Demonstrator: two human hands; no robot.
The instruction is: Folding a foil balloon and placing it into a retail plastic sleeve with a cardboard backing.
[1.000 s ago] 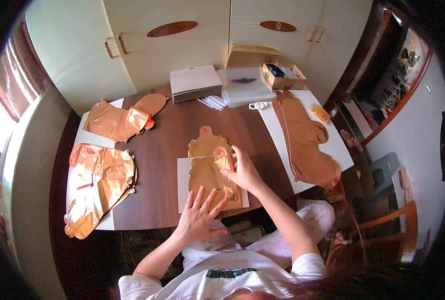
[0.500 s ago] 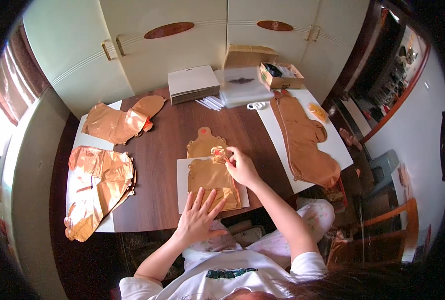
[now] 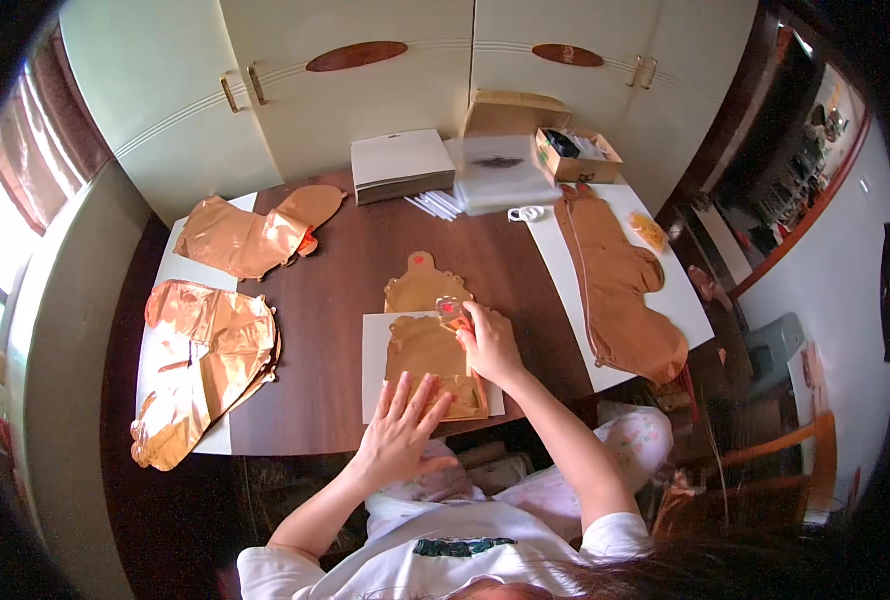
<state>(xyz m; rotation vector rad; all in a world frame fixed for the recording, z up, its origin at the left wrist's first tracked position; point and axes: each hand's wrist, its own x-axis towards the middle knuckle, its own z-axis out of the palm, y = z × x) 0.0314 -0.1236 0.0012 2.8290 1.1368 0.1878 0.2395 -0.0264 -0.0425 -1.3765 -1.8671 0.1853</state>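
Note:
A flat gold foil balloon lies partly folded on a white card at the near edge of the table. My left hand rests on its near end, fingers spread and palm down. With fingers closed, my right hand pinches a foil flap bearing a red mark, at the balloon's right side. The flap is bent up from the foil, and the fingertips partly hide it. Beyond the card, more gold foil with a rounded tab and a red spot lies on the wood.
Stacked copper-coloured foil balloons lie at left, with another pile behind. More foil balloons cover a white board at right, beside a yellow packet. At the back stand a card stack, white sticks, clear bags and an open box.
My right hand has drawn slightly nearer to me, its fingers closing more around the foil flap. The left hand stays flat on the balloon. The whole view has shifted slightly.

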